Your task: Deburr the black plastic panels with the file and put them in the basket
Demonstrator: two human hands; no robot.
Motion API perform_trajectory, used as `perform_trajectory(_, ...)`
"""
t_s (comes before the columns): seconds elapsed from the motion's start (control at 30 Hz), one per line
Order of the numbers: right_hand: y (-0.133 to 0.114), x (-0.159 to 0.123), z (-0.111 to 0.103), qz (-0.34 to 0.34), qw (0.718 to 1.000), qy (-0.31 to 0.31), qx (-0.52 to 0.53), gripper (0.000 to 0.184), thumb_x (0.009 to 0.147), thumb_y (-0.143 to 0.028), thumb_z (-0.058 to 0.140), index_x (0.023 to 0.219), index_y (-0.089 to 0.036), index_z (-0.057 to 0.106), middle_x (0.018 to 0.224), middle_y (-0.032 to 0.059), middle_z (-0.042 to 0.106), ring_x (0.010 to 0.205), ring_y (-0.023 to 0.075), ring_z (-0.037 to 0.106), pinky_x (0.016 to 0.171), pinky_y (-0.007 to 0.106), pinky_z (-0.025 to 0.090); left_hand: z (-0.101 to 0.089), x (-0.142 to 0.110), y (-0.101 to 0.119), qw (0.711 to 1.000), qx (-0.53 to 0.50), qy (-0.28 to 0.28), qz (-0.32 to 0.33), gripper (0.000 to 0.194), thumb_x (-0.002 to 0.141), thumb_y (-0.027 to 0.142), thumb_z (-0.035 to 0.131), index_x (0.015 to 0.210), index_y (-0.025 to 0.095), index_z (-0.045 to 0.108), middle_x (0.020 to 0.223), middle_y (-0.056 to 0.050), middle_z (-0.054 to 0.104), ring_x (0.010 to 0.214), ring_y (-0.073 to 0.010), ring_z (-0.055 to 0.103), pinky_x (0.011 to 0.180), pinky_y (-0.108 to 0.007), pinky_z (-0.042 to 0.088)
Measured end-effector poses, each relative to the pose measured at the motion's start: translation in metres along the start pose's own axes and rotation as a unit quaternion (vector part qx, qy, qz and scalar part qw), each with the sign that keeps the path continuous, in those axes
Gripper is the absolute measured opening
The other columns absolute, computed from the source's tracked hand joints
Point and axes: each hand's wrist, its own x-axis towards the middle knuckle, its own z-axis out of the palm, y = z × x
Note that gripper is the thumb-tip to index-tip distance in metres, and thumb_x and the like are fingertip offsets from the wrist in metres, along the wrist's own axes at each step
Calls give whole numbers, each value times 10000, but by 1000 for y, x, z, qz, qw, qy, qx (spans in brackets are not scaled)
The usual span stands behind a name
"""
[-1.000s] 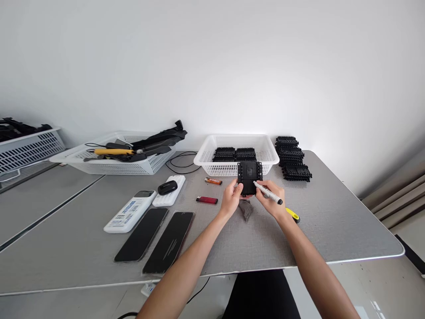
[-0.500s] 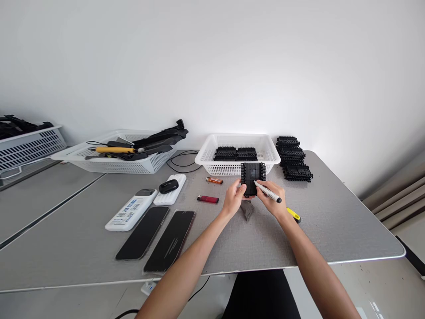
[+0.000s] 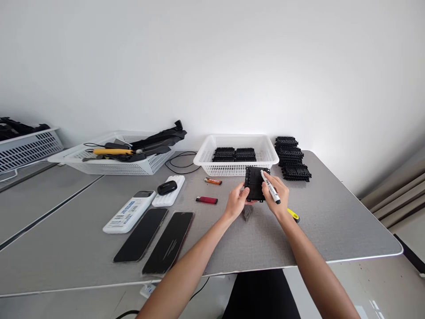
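Between my hands, above the table, is a black plastic panel (image 3: 255, 184) with toothed edges, its flat face turned toward me. My left hand (image 3: 237, 198) grips its lower left side, thumb on the face. In my right hand (image 3: 277, 193) is a white marker (image 3: 271, 188) with a black end, its tip at the upper right of the panel's face. A crumpled grey cloth (image 3: 247, 212) lies on the table below the panel. Partly behind my right wrist is a yellow and black handle (image 3: 293, 215); the rest of that tool is hidden.
A white basket (image 3: 203, 164) with similar black panels stands behind my hands, stacked panels (image 3: 288, 155) to its right. Leftward lie two lighters (image 3: 206, 200), phones (image 3: 168, 243), power banks (image 3: 130, 212), a black case (image 3: 167, 188), a cable (image 3: 175, 166) and a basket of tools (image 3: 146, 166).
The panel has tilted and shifted slightly right and down. The marker tip has moved from the middle of its face to the upper right, my right hand moving with it.
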Motion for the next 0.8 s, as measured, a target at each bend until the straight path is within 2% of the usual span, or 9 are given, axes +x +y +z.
perform_trajectory(0.27, 4, 0, 0, -1, 1000, -27, 4, 367, 942, -293, 497, 1263, -191, 642, 1031, 96, 683, 859, 185, 655, 761, 313, 527, 2, -3, 1, 1000, 27, -5, 11, 618, 807, 626, 582, 1199, 150, 538, 988, -133, 725, 733, -280, 731, 643, -409, 610)
perform_trajectory(0.53, 9, -2, 3, -19, 999, -40, 4, 382, 956, -290, 478, 1307, -212, 609, 1104, 101, 670, 950, 194, 657, 817, 318, 522, 3, -3, 1, 1000, 28, 1, 1, 580, 807, 595, 593, 1191, 163, 548, 852, -69, 707, 681, -263, 722, 612, -393, 600)
perform_trajectory(0.6, 8, -3, 3, -24, 999, -28, 3, 383, 959, -291, 476, 1312, -210, 601, 1135, 106, 663, 985, 201, 652, 842, 326, 518, 3, -3, 1, 1000, 19, 5, -4, 580, 797, 600, 596, 1178, 165, 549, 823, -60, 701, 646, -253, 714, 591, -385, 596)
perform_trajectory(0.7, 6, -4, 1, -4, 1000, 17, -13, 388, 969, -309, 463, 1323, -204, 581, 1104, 107, 676, 935, 206, 658, 824, 338, 523, 2, -2, 3, 1000, 9, 13, -16, 541, 801, 612, 576, 1101, 161, 570, 781, -51, 687, 549, -221, 682, 536, -366, 582)
perform_trajectory(0.8, 6, -3, -2, 29, 998, 42, -24, 363, 975, -330, 451, 1290, -205, 579, 1063, 98, 678, 883, 206, 650, 817, 354, 519, -1, 0, 5, 998, 25, 63, 4, 487, 821, 624, 536, 978, 165, 585, 716, -28, 649, 455, -180, 628, 434, -312, 530)
